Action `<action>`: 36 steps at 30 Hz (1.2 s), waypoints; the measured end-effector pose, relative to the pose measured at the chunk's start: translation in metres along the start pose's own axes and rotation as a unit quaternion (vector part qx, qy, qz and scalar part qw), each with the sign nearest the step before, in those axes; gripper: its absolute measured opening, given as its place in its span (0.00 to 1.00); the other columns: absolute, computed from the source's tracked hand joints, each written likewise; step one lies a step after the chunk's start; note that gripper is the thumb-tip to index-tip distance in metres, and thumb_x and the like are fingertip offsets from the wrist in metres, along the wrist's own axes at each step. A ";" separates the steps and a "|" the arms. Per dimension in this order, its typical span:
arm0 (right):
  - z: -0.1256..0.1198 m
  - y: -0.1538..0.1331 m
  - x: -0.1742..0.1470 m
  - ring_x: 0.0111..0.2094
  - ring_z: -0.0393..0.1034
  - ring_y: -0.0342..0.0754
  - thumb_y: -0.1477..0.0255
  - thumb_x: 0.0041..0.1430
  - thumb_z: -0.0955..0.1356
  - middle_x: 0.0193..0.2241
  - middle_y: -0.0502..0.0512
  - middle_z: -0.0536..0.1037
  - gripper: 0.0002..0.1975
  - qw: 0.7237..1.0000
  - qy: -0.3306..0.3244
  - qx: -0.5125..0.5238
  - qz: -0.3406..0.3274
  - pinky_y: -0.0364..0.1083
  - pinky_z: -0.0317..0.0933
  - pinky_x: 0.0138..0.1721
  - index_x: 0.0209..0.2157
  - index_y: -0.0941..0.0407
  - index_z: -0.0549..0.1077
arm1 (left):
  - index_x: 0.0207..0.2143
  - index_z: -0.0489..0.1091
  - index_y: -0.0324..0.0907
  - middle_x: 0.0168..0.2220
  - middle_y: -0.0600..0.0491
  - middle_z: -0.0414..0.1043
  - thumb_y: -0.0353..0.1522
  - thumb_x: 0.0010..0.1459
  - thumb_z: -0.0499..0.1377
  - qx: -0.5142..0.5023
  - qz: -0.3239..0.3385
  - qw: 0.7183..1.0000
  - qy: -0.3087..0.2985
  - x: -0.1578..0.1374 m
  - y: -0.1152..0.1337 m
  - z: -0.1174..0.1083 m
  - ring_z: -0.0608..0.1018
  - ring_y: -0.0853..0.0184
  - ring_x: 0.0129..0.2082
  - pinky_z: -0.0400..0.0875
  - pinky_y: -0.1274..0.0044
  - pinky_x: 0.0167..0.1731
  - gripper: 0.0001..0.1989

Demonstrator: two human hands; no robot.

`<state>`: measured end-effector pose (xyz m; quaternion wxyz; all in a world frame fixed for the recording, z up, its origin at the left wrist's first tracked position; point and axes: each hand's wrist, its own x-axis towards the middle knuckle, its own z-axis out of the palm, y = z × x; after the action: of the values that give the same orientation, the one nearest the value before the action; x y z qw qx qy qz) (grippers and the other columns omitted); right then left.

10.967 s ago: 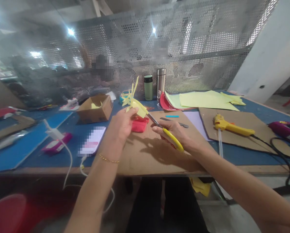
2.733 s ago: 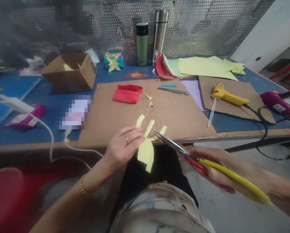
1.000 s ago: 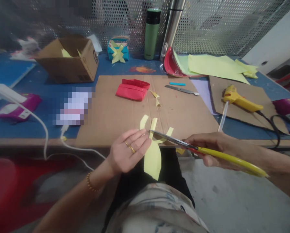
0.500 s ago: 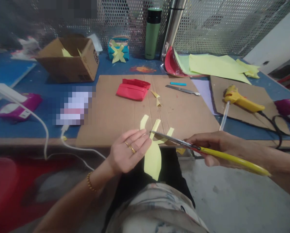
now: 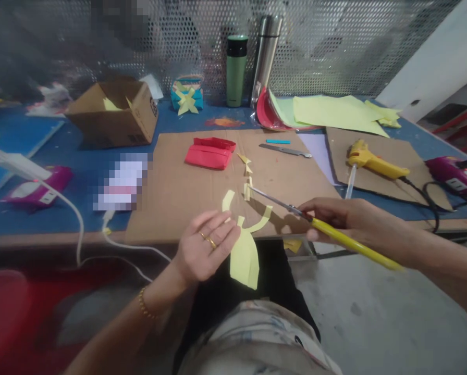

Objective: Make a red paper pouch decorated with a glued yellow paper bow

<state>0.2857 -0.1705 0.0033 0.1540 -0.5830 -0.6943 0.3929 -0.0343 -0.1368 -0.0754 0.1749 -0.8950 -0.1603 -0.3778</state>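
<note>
My left hand (image 5: 208,244) pinches a pale yellow paper cutout (image 5: 244,259) at the front edge of the cardboard sheet (image 5: 179,203). The cutout has a wide rounded part hanging over the edge and narrow arms pointing up and outward. In my right hand (image 5: 335,221) is a pair of scissors (image 5: 346,242) with yellow handles, blades pointing left. Their tips are beside a small cut-off yellow paper strip (image 5: 246,191) lying on the cardboard. Farther back are yellow paper scraps (image 5: 246,161) and a folded red paper piece (image 5: 210,154).
A utility blade (image 5: 286,151) and a blue strip (image 5: 278,141) lie on the cardboard. To the right is a yellow glue gun (image 5: 378,162) with a cord. Behind stand a cardboard box (image 5: 114,117), a green bottle (image 5: 236,75) and yellow paper sheets (image 5: 339,112). A white cable (image 5: 77,229) hangs at left.
The middle arm of the yellow cutout is now short; its cut-off strip lies on the cardboard above. The scissors have moved up, away from the cutout. The camera view has shifted slightly.
</note>
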 end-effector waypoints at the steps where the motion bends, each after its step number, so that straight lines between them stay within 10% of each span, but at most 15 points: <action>1: -0.004 -0.003 0.004 0.29 0.70 0.50 0.40 0.55 0.71 0.30 0.56 0.78 0.31 0.998 0.033 -0.048 0.001 0.47 0.61 0.29 0.44 0.53 0.80 | 0.50 0.76 0.34 0.45 0.46 0.85 0.20 0.68 0.55 0.005 0.002 1.000 -0.002 0.002 0.000 -0.003 0.84 0.58 0.54 0.75 0.65 0.58 0.13; 4: -0.015 -0.013 0.022 0.32 0.74 0.53 0.44 0.59 0.68 0.33 0.58 0.82 0.28 0.975 0.134 -0.176 -0.018 0.47 0.62 0.33 0.45 0.54 0.80 | 0.51 0.76 0.33 0.45 0.45 0.85 0.19 0.68 0.55 0.019 -0.005 1.000 0.003 0.009 -0.001 -0.014 0.83 0.56 0.54 0.72 0.64 0.58 0.14; 17: -0.005 -0.018 0.075 0.44 0.78 0.56 0.62 0.71 0.64 0.45 0.64 0.84 0.17 0.919 0.113 -0.376 0.026 0.46 0.57 0.36 0.51 0.55 0.77 | 0.50 0.77 0.42 0.45 0.46 0.84 0.22 0.63 0.63 0.154 -0.049 0.984 0.080 0.036 -0.044 -0.046 0.83 0.55 0.50 0.70 0.64 0.53 0.14; 28: -0.015 -0.009 0.071 0.39 0.78 0.56 0.61 0.69 0.64 0.41 0.63 0.85 0.18 0.908 0.198 -0.362 0.064 0.46 0.54 0.32 0.50 0.55 0.78 | 0.51 0.77 0.46 0.42 0.47 0.82 0.24 0.64 0.63 0.225 -0.083 0.963 0.121 0.043 -0.061 -0.035 0.79 0.56 0.45 0.63 0.63 0.47 0.15; 36: -0.022 -0.022 0.105 0.43 0.78 0.59 0.63 0.68 0.64 0.44 0.67 0.84 0.18 0.907 0.240 -0.341 0.060 0.48 0.58 0.35 0.50 0.58 0.78 | 0.47 0.79 0.41 0.41 0.46 0.81 0.27 0.67 0.58 0.080 -0.095 0.978 -0.170 0.039 -0.046 -0.004 0.77 0.57 0.42 0.62 0.63 0.50 0.11</action>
<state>0.2566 -0.0651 0.0081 0.0840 -0.7173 -0.6916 -0.0108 -0.0304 -0.0919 -0.0356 0.1792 -0.9100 -0.3017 -0.2209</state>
